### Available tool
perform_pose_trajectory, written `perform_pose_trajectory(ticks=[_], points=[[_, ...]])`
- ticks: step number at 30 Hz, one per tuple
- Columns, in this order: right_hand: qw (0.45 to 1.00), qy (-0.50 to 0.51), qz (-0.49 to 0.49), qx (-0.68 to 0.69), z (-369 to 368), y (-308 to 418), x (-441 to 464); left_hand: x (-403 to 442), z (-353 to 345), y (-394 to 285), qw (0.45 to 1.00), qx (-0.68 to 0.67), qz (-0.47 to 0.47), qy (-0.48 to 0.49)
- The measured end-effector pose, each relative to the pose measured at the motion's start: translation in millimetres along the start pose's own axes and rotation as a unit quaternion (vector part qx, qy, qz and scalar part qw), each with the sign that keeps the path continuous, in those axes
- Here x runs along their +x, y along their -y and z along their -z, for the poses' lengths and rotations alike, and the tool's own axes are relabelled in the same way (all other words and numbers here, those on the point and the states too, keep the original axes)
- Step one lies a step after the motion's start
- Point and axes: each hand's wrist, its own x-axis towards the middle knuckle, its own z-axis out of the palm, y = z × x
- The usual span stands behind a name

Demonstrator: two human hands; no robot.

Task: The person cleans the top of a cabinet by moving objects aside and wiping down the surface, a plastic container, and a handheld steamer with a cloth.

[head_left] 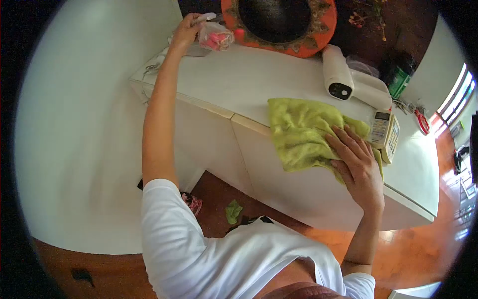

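Our cloth [303, 129] hangs over the front edge of the desk [224, 79], with bare white top stretching leftward behind that edge. It is yellow-green, crumpled and darkly smudged. Our right hand [361, 169] lies flat, fingers extended, upon it; our left hand [185, 32] grips a clear bag [216, 39].

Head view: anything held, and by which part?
Left hand: appears to hold the clear bag of pink items near its top, by a white piece; grip unclear. Right hand: fingers lie over the right part of the green cloth; no grip shows.
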Motion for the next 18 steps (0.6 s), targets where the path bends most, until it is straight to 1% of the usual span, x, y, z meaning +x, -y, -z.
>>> perform_pose_trajectory(ticks=[2, 5, 8, 11, 14, 16, 18], points=[[1.0, 0.001, -0.003, 0.008, 1.2, 1.6, 1.8, -8.3, -1.0, -1.9, 0.999, -0.013, 0.037, 0.003], [1.0, 0.005, -0.011, 0.015, 1.3, 2.2, 2.3, 1.0, -2.9, 26.6, 0.997, -0.043, 0.069, 0.013], [1.0, 0.005, -0.014, 0.017, 1.3, 3.0, 3.3, 9.8, -11.8, 54.3, 0.996, -0.065, 0.055, -0.02], [1.0, 0.008, -0.016, 0.024, 1.8, 2.7, 4.2, 30.6, -23.5, 95.2, 0.995, -0.076, 0.063, -0.032], [0.999, 0.004, -0.013, 0.037, -0.2, -0.6, 3.3, 38.5, -44.5, 100.1, 0.995, 0.047, 0.061, -0.065], [0.999, -0.003, -0.014, 0.041, 0.5, -1.1, 3.0, 45.3, -55.6, 109.8, 0.991, 0.121, 0.016, -0.045], [0.999, -0.003, -0.016, 0.041, -0.1, -2.4, 2.1, 53.9, -63.7, 122.1, 0.992, 0.116, -0.005, -0.041]])
